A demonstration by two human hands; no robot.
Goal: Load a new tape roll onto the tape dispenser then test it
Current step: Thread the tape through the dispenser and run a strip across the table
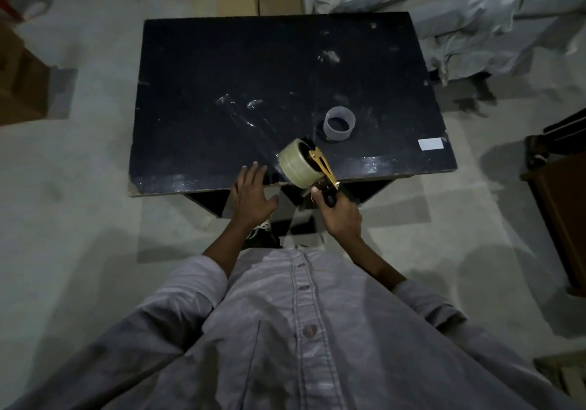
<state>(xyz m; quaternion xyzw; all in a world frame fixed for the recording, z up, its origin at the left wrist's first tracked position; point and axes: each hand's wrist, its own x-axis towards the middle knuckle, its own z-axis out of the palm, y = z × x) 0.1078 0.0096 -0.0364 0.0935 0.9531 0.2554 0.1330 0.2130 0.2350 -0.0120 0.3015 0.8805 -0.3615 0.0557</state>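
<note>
A hand-held tape dispenser (320, 164) with a yellow metal frame and black handle carries a full roll of clear tape (296, 164). My right hand (337, 211) is shut on its handle, holding it over the near edge of the black table (222, 61). A clear strip of tape (247, 121) runs from the roll up and left across the tabletop. My left hand (252, 194) lies flat with fingers spread at the table's near edge, left of the roll. An empty grey tape core (339, 123) stands on the table just beyond the dispenser.
A white label (430, 143) sticks near the table's right front corner. Cardboard boxes (258, 0) sit behind the table and at the left (19, 86). Pale sacks (475, 13) are piled at the back right. Dark furniture (561, 194) stands at the right.
</note>
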